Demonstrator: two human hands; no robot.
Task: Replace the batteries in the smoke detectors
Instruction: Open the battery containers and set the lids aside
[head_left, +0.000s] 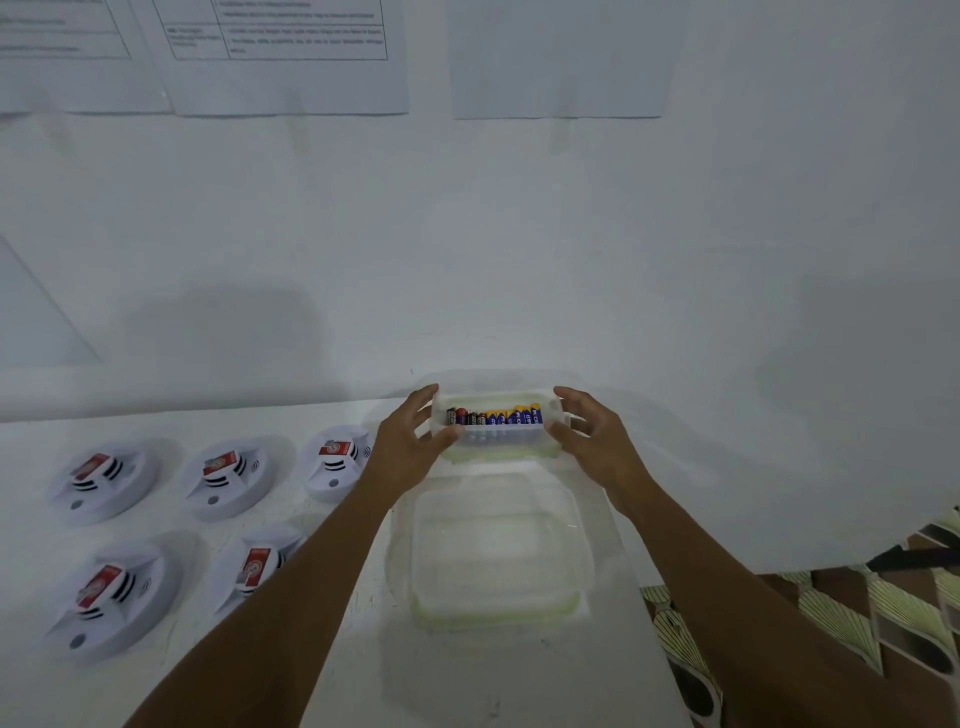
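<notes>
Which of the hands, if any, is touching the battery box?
Touching, both. The head view shows the left hand gripping the battery box at its left end and the right hand at its right end, fingers curled onto its walls.

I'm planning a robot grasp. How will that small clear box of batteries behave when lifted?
Probably heavy for its size: the box holds a row of batteries. No lid shows, so tilting may spill or roll them. Its smooth plastic may be slippery; the left hand and right hand grip opposite ends.

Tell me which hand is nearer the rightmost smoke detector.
Left. The left hand grips the battery box beside that smoke detector; the right hand holds its far end.
</notes>
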